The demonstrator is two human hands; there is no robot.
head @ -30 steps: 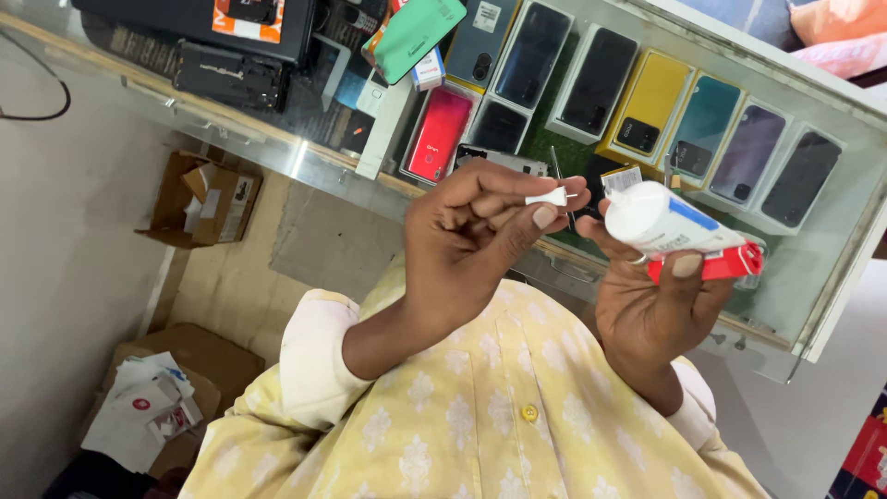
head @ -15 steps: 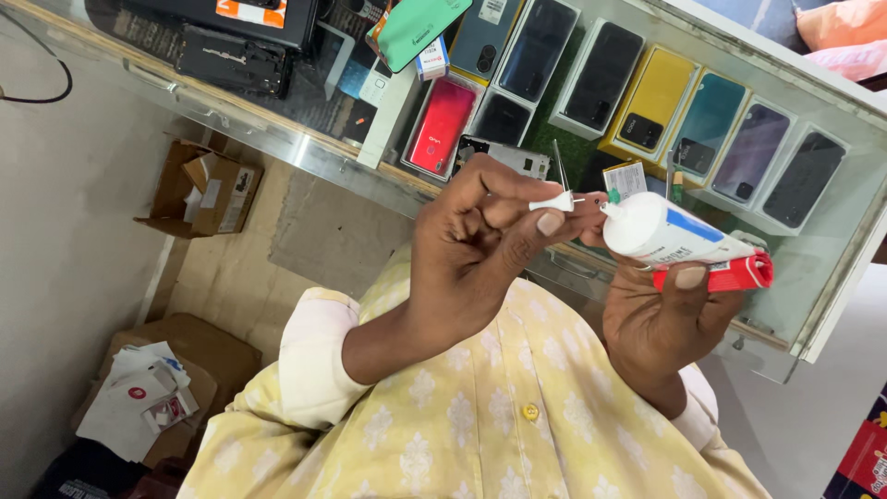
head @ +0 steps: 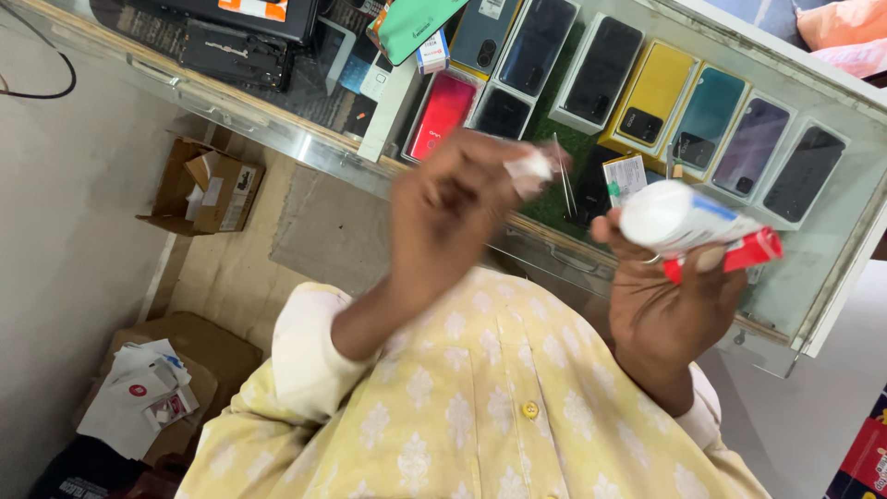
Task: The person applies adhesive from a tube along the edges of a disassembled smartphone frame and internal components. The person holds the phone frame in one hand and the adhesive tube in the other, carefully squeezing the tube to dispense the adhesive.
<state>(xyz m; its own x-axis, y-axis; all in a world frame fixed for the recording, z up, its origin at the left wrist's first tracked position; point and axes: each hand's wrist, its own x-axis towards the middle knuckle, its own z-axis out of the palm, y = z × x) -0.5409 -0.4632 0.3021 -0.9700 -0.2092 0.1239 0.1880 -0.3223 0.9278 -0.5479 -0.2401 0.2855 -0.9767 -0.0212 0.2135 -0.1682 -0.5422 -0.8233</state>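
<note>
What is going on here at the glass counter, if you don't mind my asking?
A person in a yellow patterned shirt holds a white tube with a red end in the right hand. The left hand, blurred, pinches a small white piece, probably the tube's cap or nozzle, apart from the tube. Behind both hands is a glass display case of phones.

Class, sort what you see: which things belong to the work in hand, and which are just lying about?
In hand:
left hand, pinching a small white piece
right hand, holding a white tube and a red piece

Lying about:
phones in the glass counter
cardboard box
papers
</note>
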